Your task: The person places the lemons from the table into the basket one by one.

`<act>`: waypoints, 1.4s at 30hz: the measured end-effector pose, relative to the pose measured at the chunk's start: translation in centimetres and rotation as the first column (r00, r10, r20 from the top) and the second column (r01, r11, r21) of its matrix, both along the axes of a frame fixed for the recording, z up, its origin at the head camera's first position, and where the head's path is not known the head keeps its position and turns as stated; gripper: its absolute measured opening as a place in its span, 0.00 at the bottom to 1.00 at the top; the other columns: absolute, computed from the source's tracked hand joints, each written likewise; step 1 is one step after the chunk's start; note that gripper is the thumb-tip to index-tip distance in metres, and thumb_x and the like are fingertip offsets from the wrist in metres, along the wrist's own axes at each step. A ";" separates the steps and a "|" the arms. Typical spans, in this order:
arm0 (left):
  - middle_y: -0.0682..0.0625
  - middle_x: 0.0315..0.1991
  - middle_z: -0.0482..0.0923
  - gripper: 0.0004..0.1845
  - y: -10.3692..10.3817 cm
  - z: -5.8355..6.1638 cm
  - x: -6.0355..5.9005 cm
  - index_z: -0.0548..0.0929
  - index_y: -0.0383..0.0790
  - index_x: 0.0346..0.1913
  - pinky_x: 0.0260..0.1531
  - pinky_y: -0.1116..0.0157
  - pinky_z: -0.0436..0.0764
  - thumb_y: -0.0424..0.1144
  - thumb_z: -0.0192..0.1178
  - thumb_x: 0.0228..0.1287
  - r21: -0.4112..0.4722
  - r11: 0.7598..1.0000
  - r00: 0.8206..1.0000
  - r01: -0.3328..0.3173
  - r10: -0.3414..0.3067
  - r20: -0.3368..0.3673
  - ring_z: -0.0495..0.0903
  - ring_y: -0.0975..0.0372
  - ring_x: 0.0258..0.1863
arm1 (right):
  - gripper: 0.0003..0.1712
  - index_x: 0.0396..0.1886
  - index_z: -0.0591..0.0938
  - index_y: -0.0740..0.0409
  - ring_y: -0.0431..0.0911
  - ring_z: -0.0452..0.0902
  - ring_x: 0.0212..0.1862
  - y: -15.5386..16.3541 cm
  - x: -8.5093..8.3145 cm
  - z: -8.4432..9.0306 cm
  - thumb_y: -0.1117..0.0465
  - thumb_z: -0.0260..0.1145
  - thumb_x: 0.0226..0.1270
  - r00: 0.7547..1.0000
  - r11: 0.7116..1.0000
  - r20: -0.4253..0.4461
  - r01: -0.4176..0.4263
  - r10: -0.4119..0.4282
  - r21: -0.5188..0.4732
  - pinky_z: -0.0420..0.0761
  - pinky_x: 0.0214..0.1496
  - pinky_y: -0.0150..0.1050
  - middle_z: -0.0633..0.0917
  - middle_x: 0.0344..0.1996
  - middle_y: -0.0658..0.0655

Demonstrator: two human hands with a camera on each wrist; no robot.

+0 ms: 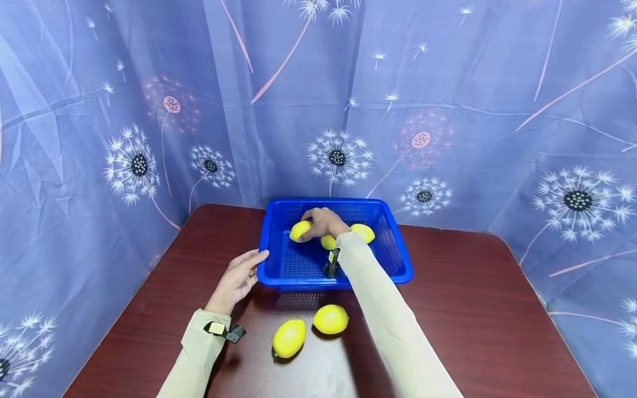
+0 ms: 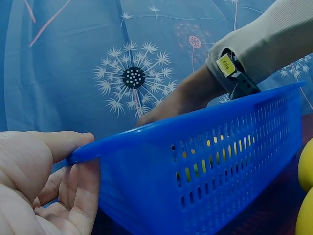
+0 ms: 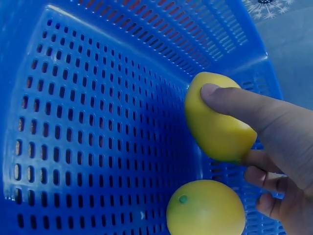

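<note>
A blue plastic basket (image 1: 298, 283) with slotted walls stands on the table. My left hand (image 1: 239, 279) pinches its rim at the near left corner, thumb on top and fingers beneath, as the left wrist view shows. Inside the basket, my right hand (image 1: 323, 222) grips a lemon (image 3: 217, 120) between thumb and fingers, toward the far left. Another lemon (image 3: 205, 210) lies close by under the hand, and a further lemon (image 1: 363, 232) rests to the right in the basket. On the table in front sit two more lemons, one left (image 1: 289, 338) and one right (image 1: 330, 319).
The dark red wooden table (image 1: 473, 309) extends to both sides of the basket. A blue curtain (image 1: 278, 138) with dandelion prints hangs behind and around it. Each sleeve carries a small black wrist camera, the left one (image 1: 226, 330) above the table.
</note>
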State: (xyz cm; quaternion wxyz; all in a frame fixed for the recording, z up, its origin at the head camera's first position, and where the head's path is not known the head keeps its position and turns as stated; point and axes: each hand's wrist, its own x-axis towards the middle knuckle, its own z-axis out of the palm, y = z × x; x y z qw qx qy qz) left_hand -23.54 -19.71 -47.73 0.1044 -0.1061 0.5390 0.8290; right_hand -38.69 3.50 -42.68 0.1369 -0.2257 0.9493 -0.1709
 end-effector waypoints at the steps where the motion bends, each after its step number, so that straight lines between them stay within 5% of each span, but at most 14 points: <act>1: 0.55 0.31 0.85 0.04 0.0 0.0 0.0 0.80 0.42 0.47 0.32 0.72 0.84 0.34 0.61 0.74 -0.003 1.000 1.000 0.001 -0.001 -0.001 0.83 0.67 0.28 | 0.41 0.65 0.80 0.47 0.51 0.76 0.60 -0.1 0.0 -0.1 0.39 0.80 0.54 1.000 1.000 0.000 0.005 -0.005 0.008 0.79 0.60 0.48 0.80 0.64 0.56; 10: 0.55 0.30 0.85 0.02 0.0 -0.2 -0.1 0.81 0.44 0.45 0.30 0.73 0.84 0.34 0.61 0.74 -0.009 1.000 1.000 -0.003 0.003 -0.003 0.83 0.68 0.27 | 0.40 0.68 0.78 0.46 0.54 0.69 0.68 0.0 0.0 0.0 0.40 0.79 0.57 0.998 0.995 0.054 0.035 -0.040 0.090 0.74 0.68 0.52 0.74 0.69 0.58; 17: 0.54 0.30 0.85 0.02 0.0 0.0 -0.2 0.81 0.43 0.45 0.31 0.72 0.84 0.34 0.61 0.74 0.005 1.000 1.000 0.008 -0.008 -0.014 0.83 0.67 0.27 | 0.38 0.69 0.77 0.49 0.53 0.73 0.67 0.7 0.1 2.1 0.42 0.76 0.62 0.999 0.999 -0.002 -0.036 0.036 0.003 0.74 0.69 0.50 0.80 0.65 0.59; 22: 0.55 0.30 0.85 0.02 -0.3 0.0 -0.1 0.82 0.45 0.42 0.30 0.74 0.83 0.34 0.60 0.75 0.012 1.000 1.000 0.005 -0.005 -0.021 0.82 0.68 0.27 | 0.33 0.68 0.77 0.56 0.56 0.77 0.65 1.3 0.9 4.7 0.46 0.71 0.68 0.998 0.987 -0.037 -0.058 0.053 -0.150 0.73 0.70 0.52 0.82 0.62 0.63; 33: 0.56 0.30 0.85 0.02 -0.2 0.1 -0.1 0.82 0.46 0.42 0.30 0.74 0.83 0.34 0.61 0.74 -0.002 1.000 1.000 -0.003 0.003 0.005 0.82 0.68 0.26 | 0.23 0.60 0.81 0.52 0.52 0.83 0.54 3.4 5.7 8.2 0.49 0.70 0.71 0.990 0.928 -0.109 0.040 -0.087 -0.370 0.82 0.56 0.51 0.87 0.52 0.59; 42: 0.55 0.31 0.86 0.02 -0.1 0.1 -0.2 0.82 0.45 0.44 0.31 0.73 0.84 0.35 0.61 0.75 0.007 1.000 1.000 0.014 -0.014 0.009 0.83 0.68 0.27 | 0.23 0.57 0.83 0.50 0.47 0.84 0.48 4.8 11.7 8.2 0.45 0.71 0.67 0.985 0.880 -0.143 0.019 -0.098 -0.474 0.82 0.53 0.48 0.88 0.49 0.52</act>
